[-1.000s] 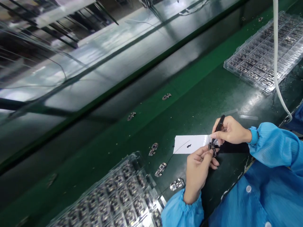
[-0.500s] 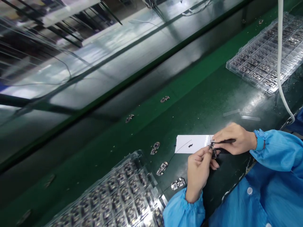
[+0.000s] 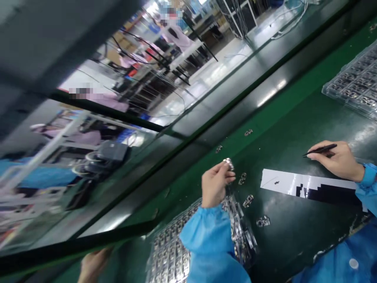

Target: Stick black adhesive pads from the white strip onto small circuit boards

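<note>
Head camera is swinging up and left versus a second ago, so I'm now seeing the aisle behind the line, all blurred.

Main change: the hands are no longer working together over the white strip [image 3: 282, 182]. They're sitting well apart.

- Left hand [image 3: 215, 184] is reaching out across the bench [image 3: 294, 118], away from the strip. It's pinching the small board [image 3: 228, 162] between thumb and fingertips, with the other fingers curled in. The board is off the surface, just above the loose boards [image 3: 242, 179] lying in a row beside the near tray [image 3: 167, 251].
- Right hand [image 3: 338, 159] is resting on the bench past the far end of the strip. It's closed around the tweezers [image 3: 319, 149] like a pen, tips pointing left. The tips are looking bare, but the blur is stopping me from being sure.

My read: the tweezer work on that board is looking finished, since the board is now travelling in the left hand alone and the tool is parked. That's a judgement, not something I'm seeing.

Also showing now:
- A black speck [image 3: 276, 182] is sitting on the strip.
- The far tray [image 3: 353, 84] is sliding toward the right edge of the view.
- Another person's hand [image 3: 92, 265] is coming in at the bottom left — not ours.

Writing: I'm reading none. No brand, label or print is legible on the boards, trays or strip. The dark blocks on the strip's right half are carrying no text I can make out.
</note>
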### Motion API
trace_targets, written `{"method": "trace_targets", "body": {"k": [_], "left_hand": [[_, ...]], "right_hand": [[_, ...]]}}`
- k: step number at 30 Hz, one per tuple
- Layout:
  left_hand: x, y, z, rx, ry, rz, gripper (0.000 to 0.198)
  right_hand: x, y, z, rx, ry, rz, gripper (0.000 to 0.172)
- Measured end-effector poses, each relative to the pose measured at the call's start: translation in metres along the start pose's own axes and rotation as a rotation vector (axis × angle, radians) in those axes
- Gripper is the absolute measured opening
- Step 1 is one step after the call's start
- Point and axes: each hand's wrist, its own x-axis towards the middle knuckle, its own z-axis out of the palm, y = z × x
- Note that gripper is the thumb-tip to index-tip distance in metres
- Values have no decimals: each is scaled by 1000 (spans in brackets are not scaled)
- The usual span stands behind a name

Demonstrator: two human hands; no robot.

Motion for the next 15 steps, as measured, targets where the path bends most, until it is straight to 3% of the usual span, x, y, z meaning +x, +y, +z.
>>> {"method": "trace_targets", "body": {"k": [3, 7, 10, 15], "left_hand": [[60, -7, -37, 139, 159, -18, 25], [114, -16, -67, 370, 293, 6, 32], [139, -17, -68, 492, 219, 68, 37], [158, -10, -47, 585, -5, 87, 28]], "right_hand": [[1, 8, 3, -72, 47, -78, 14], [4, 13, 5, -106, 132, -138, 12], [7, 14, 6, -72, 214, -232, 8], [13, 18, 2, -104, 268, -327, 13]]}}
